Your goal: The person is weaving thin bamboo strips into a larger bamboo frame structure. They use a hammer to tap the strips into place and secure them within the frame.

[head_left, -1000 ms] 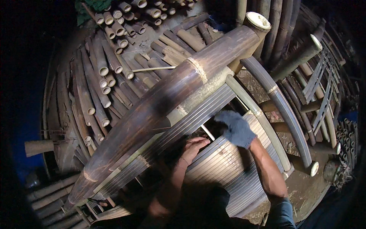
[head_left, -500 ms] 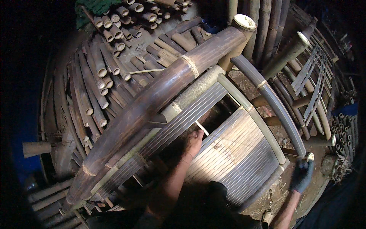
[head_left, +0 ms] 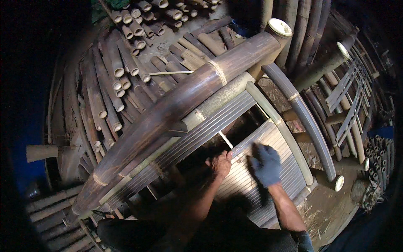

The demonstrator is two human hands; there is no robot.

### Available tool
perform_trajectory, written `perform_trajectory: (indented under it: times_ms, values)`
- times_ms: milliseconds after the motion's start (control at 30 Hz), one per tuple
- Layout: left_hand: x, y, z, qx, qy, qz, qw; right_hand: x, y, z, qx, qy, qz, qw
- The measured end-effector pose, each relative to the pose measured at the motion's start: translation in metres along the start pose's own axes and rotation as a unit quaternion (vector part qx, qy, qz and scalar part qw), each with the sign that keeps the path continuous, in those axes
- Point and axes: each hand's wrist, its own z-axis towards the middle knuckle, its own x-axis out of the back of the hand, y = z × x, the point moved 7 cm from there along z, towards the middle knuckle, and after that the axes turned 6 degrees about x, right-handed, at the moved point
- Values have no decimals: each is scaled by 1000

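Observation:
My bare left hand (head_left: pixel 220 164) rests at the inner edge of the bamboo slat panel (head_left: pixel 268 143), its fingers loosely apart beside the dark gap. A thin pale strip (head_left: pixel 226 140) crosses that gap just beyond the fingertips. Over the slats, my right hand (head_left: pixel 267 166) wears a grey glove; its thumb and fingers are spread, and it appears to hold nothing. Both hands are inside a bamboo furniture frame, whose thick dark top pole (head_left: pixel 180 96) slants across the view. A curved dark bamboo rail (head_left: pixel 300 111) runs along the right side, past a paler curved piece (head_left: pixel 279 119).
Stacked bamboo poles (head_left: pixel 107 84) fill the left and far floor. At the right lean thin dark slats (head_left: pixel 346 92) and a pole frame. Short bamboo tubes (head_left: pixel 380 155) stand in a cluster at the far right. A cut pole end (head_left: pixel 339 183) juts out near the right rail.
My right hand has left the pole end at the right and moved left over the slats. The left hand has shifted slightly right and down, onto the panel's edge. The view has shifted a little.

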Motion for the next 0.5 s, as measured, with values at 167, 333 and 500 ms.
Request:
perform_trajectory:
  times_ms: [167,333,500]
  values:
    - [-6,-2,-2,12,-2,-16,1000,-60,-29,50,43,-147,-95,984]
    - [-3,-1,-1,-1,-17,-51,999,-74,11,22,-144,-337,35,930]
    - [-5,2,1,-1,-73,-20,997,-46,-2,17,8,-444,223,868]
